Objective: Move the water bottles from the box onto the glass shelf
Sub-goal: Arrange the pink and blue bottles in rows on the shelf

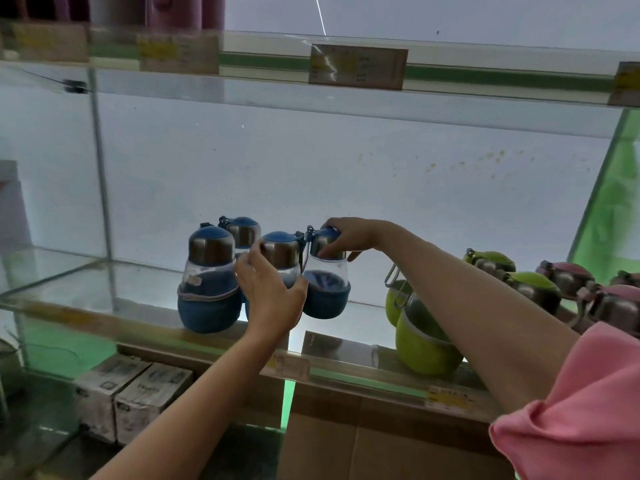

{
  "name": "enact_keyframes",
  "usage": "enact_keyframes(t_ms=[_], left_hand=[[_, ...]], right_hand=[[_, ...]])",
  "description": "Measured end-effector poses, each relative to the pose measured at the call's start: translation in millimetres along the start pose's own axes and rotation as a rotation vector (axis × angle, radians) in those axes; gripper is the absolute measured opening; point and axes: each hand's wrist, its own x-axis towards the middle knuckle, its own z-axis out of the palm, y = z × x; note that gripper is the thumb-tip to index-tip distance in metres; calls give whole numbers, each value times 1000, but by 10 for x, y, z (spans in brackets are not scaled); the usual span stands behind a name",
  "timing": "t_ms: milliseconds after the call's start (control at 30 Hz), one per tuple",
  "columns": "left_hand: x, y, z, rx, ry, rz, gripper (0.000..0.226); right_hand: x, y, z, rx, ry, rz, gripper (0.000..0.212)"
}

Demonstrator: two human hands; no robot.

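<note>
Several blue water bottles with steel necks and blue fabric bases stand grouped on the glass shelf (79, 282). My left hand (272, 292) wraps around the body of the middle front blue bottle (280, 249). My right hand (349, 235) grips the steel neck and cap of the rightmost blue bottle (327, 289). Another blue bottle (207, 278) stands at the left front, and one more (242, 232) behind it. The cardboard box (381, 448) lies below the shelf, its inside hidden.
Green bottles (426, 348) stand right of the blue group, partly behind my right arm, with pink ones (609, 299) further right. An upper shelf with price labels (356, 65) runs overhead. Small white cartons (131, 393) sit under the shelf at the left.
</note>
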Motion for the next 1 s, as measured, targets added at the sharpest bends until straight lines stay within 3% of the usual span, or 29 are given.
enact_keyframes(t_ms=[200,333,433,600,700,900,1000], left_hand=[[103,-146,-64,95,-144,-56,86],[87,-145,-52,175,-219,-115,107],[133,-104,-65,149,-282,-115,117],[178,-63,-165,117,-444,-197,113],[129,-140,-179,140,-558,-222,131],[-47,-133,2,63,-444,-267,110],[-63,-133,86,-59,-509,-281,103]], right_hand=[[-110,141,-78,-43,36,40,51],[-171,201,-90,-39,53,42,51],[-172,189,-71,-54,68,27,53],[-154,220,-62,-34,79,43,51],[-148,222,-63,-16,85,50,52],[-151,218,-64,9,93,52,56],[-154,226,-74,44,92,64,60]])
